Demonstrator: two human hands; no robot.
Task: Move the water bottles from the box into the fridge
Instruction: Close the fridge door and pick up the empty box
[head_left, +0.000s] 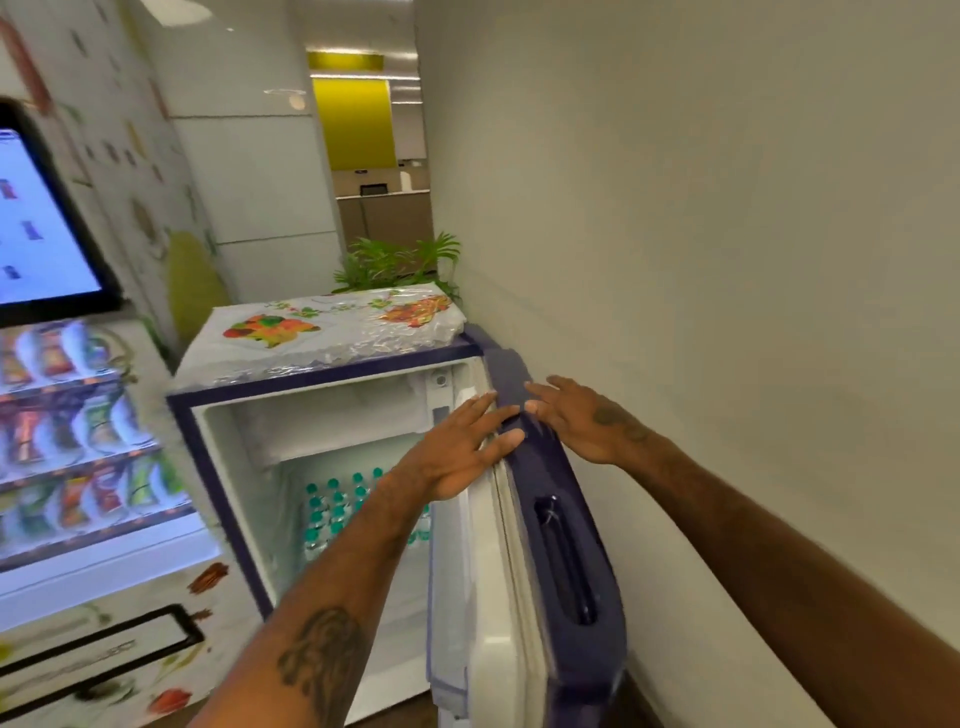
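Head view had you at the open fridge (241, 467) w/ both hands on the top edge of its door (571, 649), which stood swung out to your right, near the wall (727, 260). L hand (460, 449) lay flat on the inner side of that edge, grip wide, fingers straight, holding nothing. R hand (576, 421) rested on the outer purple side, grip also wide & empty.

Risks, my read: if you shoved the door closed from there, the L fingers sat on the seal side & could get pinched btwn door and cabinet frame. A hard slam could also rock the bottles, since they stood upright & packed close. Pushing the other way would knock the door into the wall.

Contents: water bottles (337, 504), teal caps, stood in rows on the lower shelf inside, so that batch was already in. Freezer compartment (337, 415) up top looked bare, tho blur made that hard to confirm. Door's inner racks: couldn't tell what they held. Box wasn't in view, so no saying whether any bottles were left in it. Vending machine (78, 441) on your left held snack packs.
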